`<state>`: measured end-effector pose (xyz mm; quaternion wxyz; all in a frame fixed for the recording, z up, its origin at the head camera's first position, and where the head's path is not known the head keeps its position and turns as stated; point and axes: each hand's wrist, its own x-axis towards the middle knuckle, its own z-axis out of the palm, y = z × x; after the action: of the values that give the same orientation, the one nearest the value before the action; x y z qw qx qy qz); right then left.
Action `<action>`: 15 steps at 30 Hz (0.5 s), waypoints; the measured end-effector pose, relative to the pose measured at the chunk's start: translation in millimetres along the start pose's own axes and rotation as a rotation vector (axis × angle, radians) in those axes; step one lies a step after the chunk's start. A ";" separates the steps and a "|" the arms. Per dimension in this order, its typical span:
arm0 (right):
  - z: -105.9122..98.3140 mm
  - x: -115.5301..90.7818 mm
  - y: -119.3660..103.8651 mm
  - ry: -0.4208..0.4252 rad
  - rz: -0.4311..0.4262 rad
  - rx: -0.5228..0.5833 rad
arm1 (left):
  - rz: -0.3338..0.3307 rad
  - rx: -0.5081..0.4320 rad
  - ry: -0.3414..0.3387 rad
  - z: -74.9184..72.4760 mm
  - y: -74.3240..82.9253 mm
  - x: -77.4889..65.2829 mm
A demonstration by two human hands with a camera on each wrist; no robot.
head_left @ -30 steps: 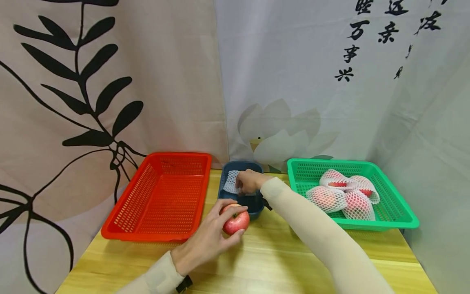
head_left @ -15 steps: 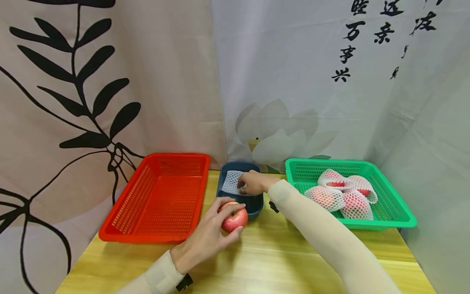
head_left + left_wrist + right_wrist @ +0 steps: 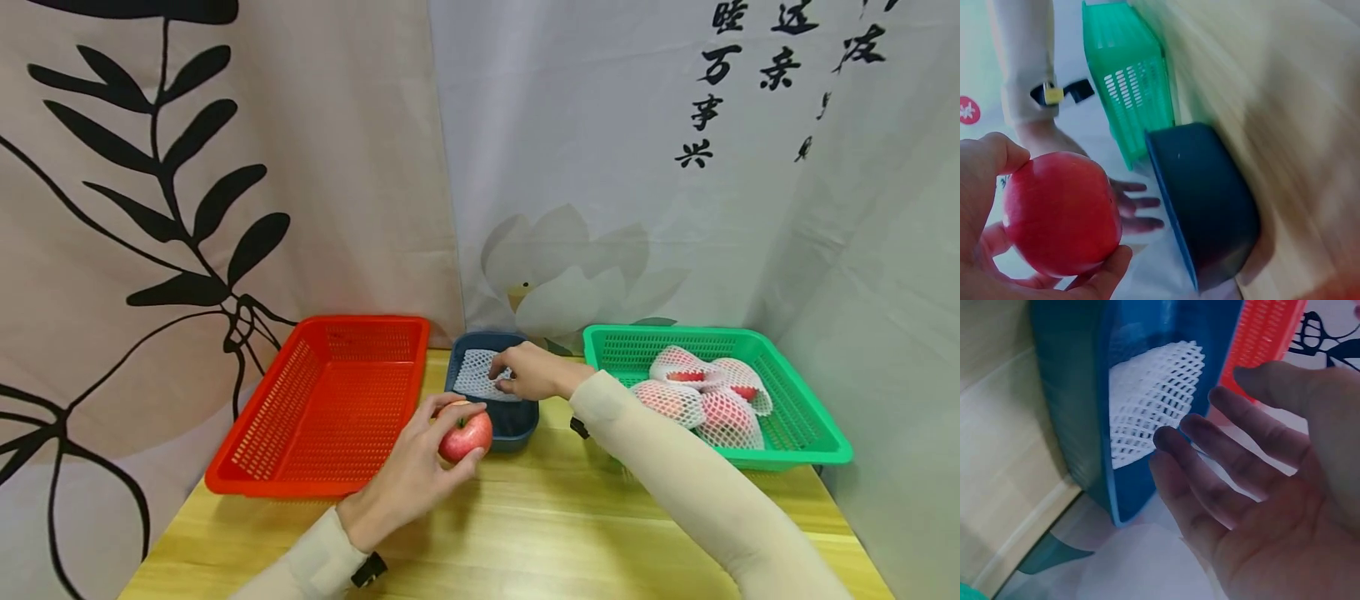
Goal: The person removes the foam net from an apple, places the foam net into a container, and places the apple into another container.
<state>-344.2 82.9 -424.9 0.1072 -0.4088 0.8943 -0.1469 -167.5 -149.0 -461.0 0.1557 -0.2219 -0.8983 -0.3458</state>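
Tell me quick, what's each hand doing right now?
Left hand: holding a red apple.
Right hand: open, holding nothing, over the dark blue bin.

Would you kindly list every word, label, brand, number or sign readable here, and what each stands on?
"睦万事兴": black column, pale fabric curtain.
"远亲": next column right, same curtain.
Rightmost column: cropped and creased, unclear.
Round red sign: too blurred.

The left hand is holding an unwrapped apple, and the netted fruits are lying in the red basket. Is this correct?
Not quite: the colour is wrong. The head view shows the netted fruits lying in the green basket. The left hand is indeed holding an unwrapped apple.
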 end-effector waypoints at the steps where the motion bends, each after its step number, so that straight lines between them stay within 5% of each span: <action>1: -1.9 -4.8 -2.0 0.011 -0.005 0.001 | 0.000 0.000 0.008 -1.8 -0.8 0.7; 15: -14.7 -62.9 -19.9 0.218 -0.040 -0.037 | -0.009 0.043 0.065 -26.2 -11.2 8.5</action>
<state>-294.5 121.0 -399.7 -0.0013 -0.4099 0.8950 -0.1762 -177.1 -172.0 -444.7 0.1880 -0.2032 -0.9009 -0.3344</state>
